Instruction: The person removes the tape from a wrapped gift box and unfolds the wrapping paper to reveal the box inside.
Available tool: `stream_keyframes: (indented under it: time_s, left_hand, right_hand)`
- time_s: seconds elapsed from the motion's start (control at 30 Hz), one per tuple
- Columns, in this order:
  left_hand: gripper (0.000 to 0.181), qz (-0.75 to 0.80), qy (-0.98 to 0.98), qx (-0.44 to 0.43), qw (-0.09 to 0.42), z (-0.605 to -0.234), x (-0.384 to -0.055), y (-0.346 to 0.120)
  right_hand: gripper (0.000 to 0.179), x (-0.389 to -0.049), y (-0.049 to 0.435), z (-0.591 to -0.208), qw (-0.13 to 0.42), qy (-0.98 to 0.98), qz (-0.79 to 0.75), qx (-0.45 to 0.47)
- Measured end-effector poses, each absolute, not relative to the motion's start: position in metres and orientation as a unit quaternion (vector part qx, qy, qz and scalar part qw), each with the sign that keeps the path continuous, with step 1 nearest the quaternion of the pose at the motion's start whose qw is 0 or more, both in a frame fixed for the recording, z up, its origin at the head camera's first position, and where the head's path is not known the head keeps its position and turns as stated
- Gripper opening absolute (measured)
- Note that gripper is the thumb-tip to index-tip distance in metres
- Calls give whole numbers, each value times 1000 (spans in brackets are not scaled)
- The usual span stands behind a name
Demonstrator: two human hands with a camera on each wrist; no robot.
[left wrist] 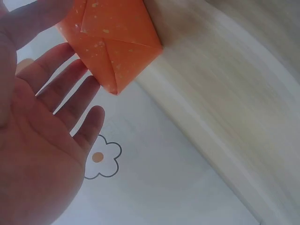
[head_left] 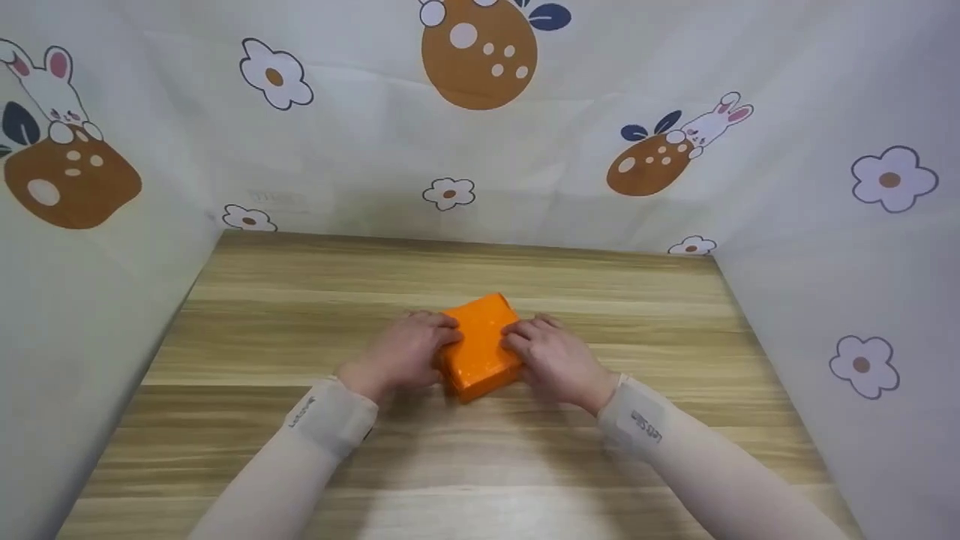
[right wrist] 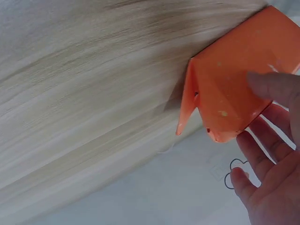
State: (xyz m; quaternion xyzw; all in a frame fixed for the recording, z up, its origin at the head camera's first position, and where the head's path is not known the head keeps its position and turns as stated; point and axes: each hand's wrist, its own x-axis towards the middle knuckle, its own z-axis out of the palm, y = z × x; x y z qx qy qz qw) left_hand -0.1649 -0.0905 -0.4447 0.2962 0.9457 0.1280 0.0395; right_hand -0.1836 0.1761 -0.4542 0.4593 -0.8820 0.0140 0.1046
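An orange paper-wrapped box (head_left: 481, 346) sits at an angle on the wooden table, between both hands. My left hand (head_left: 409, 349) grips its left side, fingertips over the top edge. From the other side my right hand (head_left: 559, 361) holds it, fingers on top and thumb (right wrist: 269, 86) against the side face. In the left wrist view, the end of the box (left wrist: 123, 56) shows paper folded into a pointed triangle. The right wrist view shows a loose paper flap (right wrist: 187, 101) standing out from the other end.
The wood-grain table (head_left: 300, 300) is enclosed at the back and both sides by pale sheets (head_left: 360, 150) printed with flowers, rabbits and brown fruit. Long light sleeves (head_left: 705, 457) cover both forearms.
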Motion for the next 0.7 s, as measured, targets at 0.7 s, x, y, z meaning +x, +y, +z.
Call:
stream_keyframes:
  time_s: [0.7]
  left_hand:
    - [52,139,946,294,23,-445,-157,-91]
  right_hand:
    - [64,-144,128,-457,178,-909,-33,376]
